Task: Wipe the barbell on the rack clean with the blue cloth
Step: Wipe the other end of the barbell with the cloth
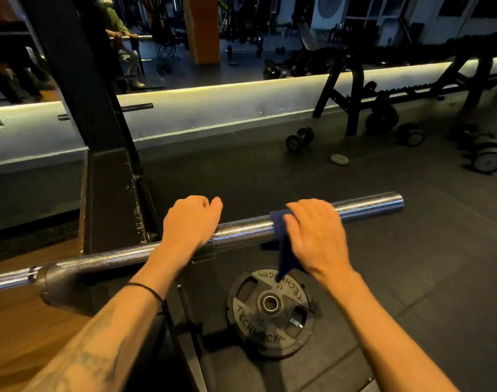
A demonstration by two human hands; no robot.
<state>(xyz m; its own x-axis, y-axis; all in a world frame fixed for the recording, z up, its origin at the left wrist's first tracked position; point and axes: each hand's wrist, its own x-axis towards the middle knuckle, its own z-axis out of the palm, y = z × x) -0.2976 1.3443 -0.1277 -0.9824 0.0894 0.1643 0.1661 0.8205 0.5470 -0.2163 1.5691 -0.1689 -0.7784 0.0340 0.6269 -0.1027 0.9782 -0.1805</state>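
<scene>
The barbell (241,230) is a chrome bar lying across the black rack (111,193), its bare sleeve running out to the right of the upright and ending in a blunt shiny tip; the thinner shaft to the left of the upright looks finely knurled and is cut off by the picture's edge. The left hand (189,224) grips the barbell at the collar, just right of the rack upright, fingers curled over the top and out of sight behind it. The right hand (315,236) sits further out along the sleeve, fingers curled round the blue cloth (282,244), which is wrapped over the barbell and hangs in a dark strip below it. How far the cloth reaches round the far side of the barbell is hidden by the hand. Under the barbell, on the dark floor, lies a black weight plate (270,312), its raised lettering partly covered by the cloth's tail and seemingly reading a brand name.
</scene>
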